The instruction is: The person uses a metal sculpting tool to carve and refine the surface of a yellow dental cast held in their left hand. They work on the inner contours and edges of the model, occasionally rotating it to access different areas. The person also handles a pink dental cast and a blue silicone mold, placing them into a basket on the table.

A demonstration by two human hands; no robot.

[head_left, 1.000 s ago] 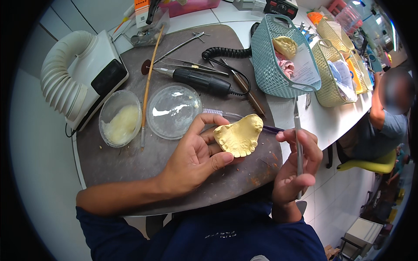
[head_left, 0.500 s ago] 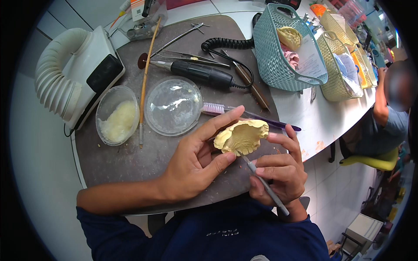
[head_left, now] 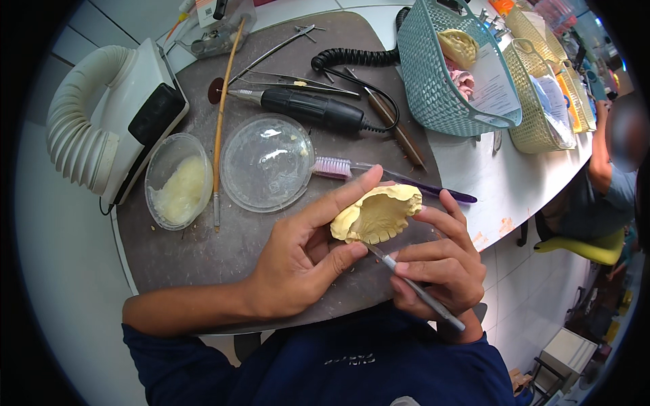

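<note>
A pale yellow dental cast (head_left: 376, 215) with a row of teeth along its lower edge is tilted so its hollow side shows. My left hand (head_left: 308, 247) grips it at the left, thumb low and index finger along the top. In my right hand (head_left: 443, 274) is a slim grey scalpel-like knife (head_left: 426, 296), held like a pen. Its narrow blade meets or nearly meets the cast's lower edge by my left thumb. A right fingertip rests against the cast's right side. Behind the cast lies a toothbrush (head_left: 332, 167) with a purple handle.
Left stand a white dust-suction unit (head_left: 152, 81) with a ribbed hose, a tub (head_left: 179, 183) of pale material and a round clear lid (head_left: 266, 162). Further back are a brush (head_left: 221, 145), a black handpiece (head_left: 311, 110) and tweezers (head_left: 298, 83). A blue-green basket (head_left: 433, 74) stands right; a person (head_left: 616, 169) sits beyond.
The knife and my right hand have shifted slightly right and down, the blade tip drawing back from the teeth toward my left thumb. The cast has tilted a little.
</note>
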